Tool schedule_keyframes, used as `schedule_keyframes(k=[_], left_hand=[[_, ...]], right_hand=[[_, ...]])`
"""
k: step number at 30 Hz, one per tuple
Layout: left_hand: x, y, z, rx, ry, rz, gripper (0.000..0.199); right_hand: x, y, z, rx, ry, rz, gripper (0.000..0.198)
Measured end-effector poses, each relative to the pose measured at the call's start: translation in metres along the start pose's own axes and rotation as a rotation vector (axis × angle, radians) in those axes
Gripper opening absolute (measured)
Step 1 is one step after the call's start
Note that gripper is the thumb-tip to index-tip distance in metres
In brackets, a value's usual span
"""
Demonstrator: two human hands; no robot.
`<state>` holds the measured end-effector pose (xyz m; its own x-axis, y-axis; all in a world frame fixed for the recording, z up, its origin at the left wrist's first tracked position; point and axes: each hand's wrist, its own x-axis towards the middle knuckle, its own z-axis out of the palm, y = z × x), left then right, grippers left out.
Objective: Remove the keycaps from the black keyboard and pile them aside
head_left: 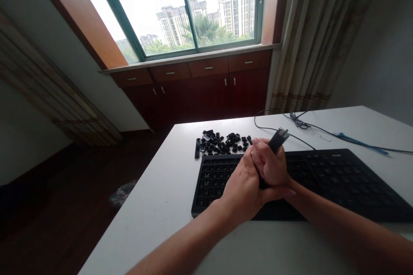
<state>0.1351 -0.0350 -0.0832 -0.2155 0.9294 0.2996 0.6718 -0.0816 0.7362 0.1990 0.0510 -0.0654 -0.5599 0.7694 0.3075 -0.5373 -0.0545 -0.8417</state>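
My right hand [271, 165] is closed around a slim black tool [276, 141] with a forked-looking silvery tip; its exact kind does not show. Wrapped against that hand from the left is my left hand [243, 189], its thumb lying under the right hand's heel. Whatever its hidden fingers grip cannot be made out. Both hands are over a black keyboard [342, 176]. Keycaps are off at the keyboard's left part, leaving bare sockets [211, 176]. A pile of loose black keycaps [226, 142] lies just behind the keyboard's left part.
The white table [151, 193] has its left edge near the keyboard. A thin black cable [300, 122] loops along the back, by a blue strip [363, 142] and a small bent wire [325, 138]. A clear plastic bag [122, 193] is beyond the left edge.
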Motion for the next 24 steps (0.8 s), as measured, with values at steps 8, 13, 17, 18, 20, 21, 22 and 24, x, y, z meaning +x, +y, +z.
schedule_keyframes(k=[8,13,17,18,20,21,22,24], left_hand=[[-0.003,0.002,-0.004,0.03,-0.032,-0.013,0.093],[-0.005,-0.005,-0.02,0.171,-0.031,0.101,0.052],[-0.004,-0.014,-0.039,0.261,-0.071,0.207,0.018],[-0.003,-0.015,-0.043,0.277,-0.085,0.232,0.016],[-0.002,-0.016,-0.048,0.278,-0.11,0.261,0.017],[-0.001,-0.017,-0.049,0.263,-0.112,0.258,0.017],[-0.001,-0.017,-0.05,0.24,-0.106,0.246,0.016],[0.0,-0.019,-0.052,0.187,-0.068,0.219,0.015]], right_hand=[[0.012,-0.015,0.003,0.174,-0.067,0.031,0.051],[0.031,-0.026,-0.016,0.001,-0.076,0.15,0.055],[0.037,-0.027,-0.033,-0.045,-0.035,0.218,0.054],[0.037,-0.027,-0.037,-0.043,-0.013,0.226,0.054],[0.033,-0.025,-0.041,-0.02,0.034,0.244,0.053],[0.03,-0.025,-0.042,-0.006,0.049,0.25,0.052],[0.027,-0.024,-0.043,0.002,0.054,0.252,0.052],[0.022,-0.024,-0.042,0.003,0.046,0.246,0.051]])
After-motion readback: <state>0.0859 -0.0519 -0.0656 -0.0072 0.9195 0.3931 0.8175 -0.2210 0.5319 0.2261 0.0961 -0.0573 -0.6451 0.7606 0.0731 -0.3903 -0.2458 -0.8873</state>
